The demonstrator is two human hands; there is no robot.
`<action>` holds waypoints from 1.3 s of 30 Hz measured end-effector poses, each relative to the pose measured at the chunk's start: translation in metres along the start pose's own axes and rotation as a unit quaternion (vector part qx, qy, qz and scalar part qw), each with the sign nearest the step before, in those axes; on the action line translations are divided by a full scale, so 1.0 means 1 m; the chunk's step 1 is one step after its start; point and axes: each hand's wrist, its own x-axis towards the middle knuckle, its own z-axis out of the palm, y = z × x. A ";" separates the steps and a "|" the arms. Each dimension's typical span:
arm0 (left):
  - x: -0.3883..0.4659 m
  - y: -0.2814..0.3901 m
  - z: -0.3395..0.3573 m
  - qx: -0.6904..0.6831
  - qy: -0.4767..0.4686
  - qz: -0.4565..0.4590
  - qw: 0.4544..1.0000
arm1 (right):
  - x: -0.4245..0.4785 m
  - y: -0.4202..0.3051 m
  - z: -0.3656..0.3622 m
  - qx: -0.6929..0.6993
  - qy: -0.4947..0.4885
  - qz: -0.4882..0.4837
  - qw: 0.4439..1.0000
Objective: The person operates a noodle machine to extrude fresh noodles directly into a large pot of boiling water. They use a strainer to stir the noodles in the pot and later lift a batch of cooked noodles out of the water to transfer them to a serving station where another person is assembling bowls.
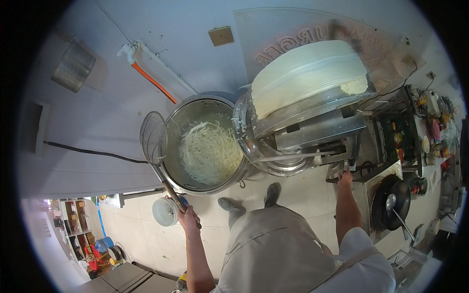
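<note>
My left hand (189, 218) is closed around the wooden handle of a wire mesh strainer (153, 137), whose basket leans at the left rim of a large metal pot. In the pot lie many pale noodles (210, 152) in cloudy water. To its right, a metal noodle-cutting machine (318, 132) carries a big ridged block of dough (309, 75) over a shiny metal basin (278, 166). My right hand (344, 177) reaches to the lower right end of the machine, fingers at a small part there; whether it grips that part is unclear.
A black wok (399, 199) with a metal ladle (391, 201) sits on the stove at the right. A pale bucket (165, 211) stands on the tiled floor near my left hand. An orange hose (154, 82) hangs from a wall tap. Shelves and cluttered racks stand farther off.
</note>
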 end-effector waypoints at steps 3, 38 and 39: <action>0.002 -0.004 -0.003 -0.005 -0.004 0.004 1.000 | -0.002 -0.001 -0.001 -0.012 -0.013 0.005 1.000; 0.002 -0.008 -0.003 -0.007 0.010 -0.007 1.000 | -0.012 -0.008 0.001 -0.029 -0.064 0.039 0.997; 0.002 -0.006 -0.003 -0.006 0.008 -0.009 1.000 | -0.008 -0.007 -0.001 -0.028 -0.057 0.038 0.997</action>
